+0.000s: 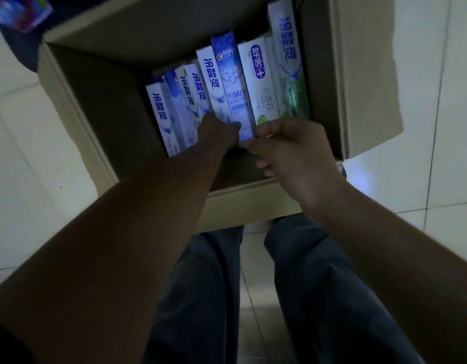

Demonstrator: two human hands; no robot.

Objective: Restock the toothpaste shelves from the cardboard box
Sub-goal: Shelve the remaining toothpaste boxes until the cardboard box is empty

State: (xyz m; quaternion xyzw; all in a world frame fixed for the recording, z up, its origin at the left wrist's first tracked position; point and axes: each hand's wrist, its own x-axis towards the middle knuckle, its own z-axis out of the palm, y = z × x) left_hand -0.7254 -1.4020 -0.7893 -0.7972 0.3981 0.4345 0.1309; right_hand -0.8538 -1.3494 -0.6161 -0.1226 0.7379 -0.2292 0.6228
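Toothpaste cartons stand rowed toward the right wall of the cardboard box [96, 106]. The right hand [292, 151] pinches the near end of the blue toothpaste carton [227, 74]. The left hand [216, 131] is beside it (grip hidden). Draw it straight up, steadying the neighbours.

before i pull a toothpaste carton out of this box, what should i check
1. Cardboard box open, cartons reachable: ok.
2. Left hand at the blue carton: ok, its fingers reach the carton's near end.
3. Right hand grip: cannot tell; its fingers curl by the near ends of the blue carton and the white-green carton.
4. Neighbouring cartons loose: not ok, they stand packed side by side.
5. Light for reading labels: not ok, the picture is dim.
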